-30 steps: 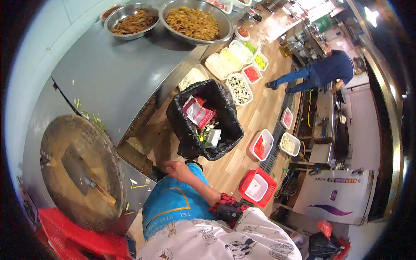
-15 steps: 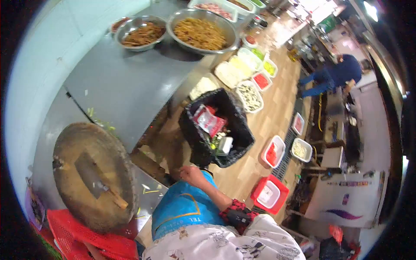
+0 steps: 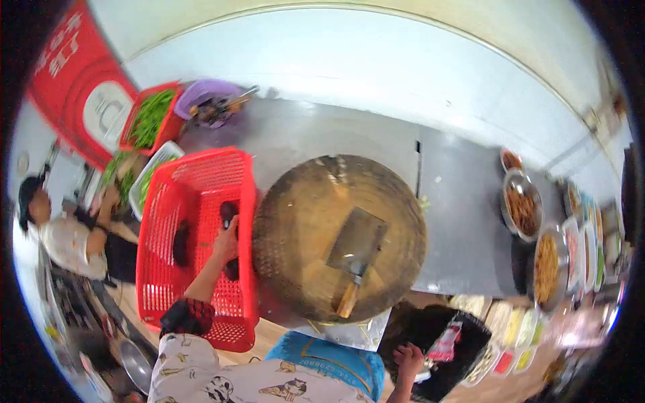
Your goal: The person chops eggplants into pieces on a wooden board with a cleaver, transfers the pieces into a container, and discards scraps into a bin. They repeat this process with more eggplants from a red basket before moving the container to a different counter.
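My left hand [image 3: 227, 243] reaches into a red plastic basket [image 3: 149, 269], its fingers closed around a dark eggplant [image 3: 230, 211]. Other dark, long shapes lie in the basket, one by its left side and one partly under my wrist. My right hand [image 3: 408, 359] hangs at the near edge of a black-lined waste bin [image 3: 463, 359], fingers apart and holding nothing I can see. Between my hands, a cleaver [image 3: 358, 242] with a wooden handle lies flat on a round wooden chopping block [image 3: 295, 262].
Behind the basket stand a purple bowl [image 3: 195, 94] and a red crate of greens [image 3: 151, 117]. A person [image 3: 74, 245] works at the left. Metal bowls of food [image 3: 523, 205] sit at the right of the steel counter [image 3: 463, 221]; several food tubs [image 3: 500, 322] stand beyond the bin.
My view has swung left from the floor and bin to the block and basket. My left hand, unseen before, is now in the basket. My right hand stays by the bin.
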Demonstrator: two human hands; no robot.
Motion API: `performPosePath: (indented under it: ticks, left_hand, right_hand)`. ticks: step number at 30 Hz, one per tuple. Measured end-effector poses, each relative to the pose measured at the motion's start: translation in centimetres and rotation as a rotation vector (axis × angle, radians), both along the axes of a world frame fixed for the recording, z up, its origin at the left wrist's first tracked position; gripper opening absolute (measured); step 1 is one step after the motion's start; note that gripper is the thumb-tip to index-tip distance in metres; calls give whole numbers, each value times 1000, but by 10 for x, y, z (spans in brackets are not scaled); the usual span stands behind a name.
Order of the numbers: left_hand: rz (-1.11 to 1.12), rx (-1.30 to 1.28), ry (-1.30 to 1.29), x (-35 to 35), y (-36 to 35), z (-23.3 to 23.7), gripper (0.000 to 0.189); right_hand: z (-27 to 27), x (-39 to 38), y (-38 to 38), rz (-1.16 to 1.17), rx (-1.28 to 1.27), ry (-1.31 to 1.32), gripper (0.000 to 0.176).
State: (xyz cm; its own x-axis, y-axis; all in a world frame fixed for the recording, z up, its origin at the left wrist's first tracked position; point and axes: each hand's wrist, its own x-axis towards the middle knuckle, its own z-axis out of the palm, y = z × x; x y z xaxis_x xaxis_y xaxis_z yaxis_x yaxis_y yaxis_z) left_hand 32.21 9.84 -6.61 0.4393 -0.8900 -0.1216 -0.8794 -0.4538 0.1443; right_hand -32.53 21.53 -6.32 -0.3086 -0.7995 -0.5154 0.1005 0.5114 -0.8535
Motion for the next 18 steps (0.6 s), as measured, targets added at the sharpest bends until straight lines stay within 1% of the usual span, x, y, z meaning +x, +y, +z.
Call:
performPosePath:
  ticks: [1,2,4,6,7,8,9,10,11,12,13,14,15,16,17,18]
  left_hand:
    - [188,20,94,-43,-10,58,92]
    - [223,16,114,-41,-8,71,92]
    - [150,43,228,-47,-8,76,90]
    - [111,9,279,-54,-3,79,89]
    - [79,-24,302,-53,1,80,87]
    - [76,-48,321,-53,6,76,86]
    - [68,-71,338,-54,14,74,84]
    - [62,-88,362,-59,19,79,83]
    - [44,-101,388,-64,23,85,81]
    - [36,-116,423,-57,32,72,78]
    - [16,-131,460,-70,22,89,75]
    - [12,-99,587,-85,23,115,66]
    - [154,-254,934,-53,34,45,57]
    - [95,-280,1037,-39,41,16,53]
    - [114,-250,1096,-35,40,16,53]
    - [-216,-131,501,-51,37,50,54]
  right_hand:
    - [20,-3,-12,-53,-6,5,25]
    - [37,-4,-26,-18,-10,25,25]
    - [78,6,-60,-101,-124,205,26]
    - [115,36,-94,-52,-253,172,29]
    - [146,60,-112,38,-241,175,30]
    - [151,69,-123,166,-227,78,24]
    - [165,89,-134,333,-228,88,24]
    - [163,104,-142,453,-184,73,24]
    - [148,118,-148,512,-163,26,24]
    - [135,132,-149,512,-165,-73,29]
    - [133,145,-154,815,-210,404,48]
    - [138,156,-156,888,-156,573,57]
    - [147,171,-158,953,-85,737,68]
    - [132,179,-154,923,-165,798,77]
    - [116,185,-149,894,-244,864,85]
    - [115,189,-146,930,-205,879,86]
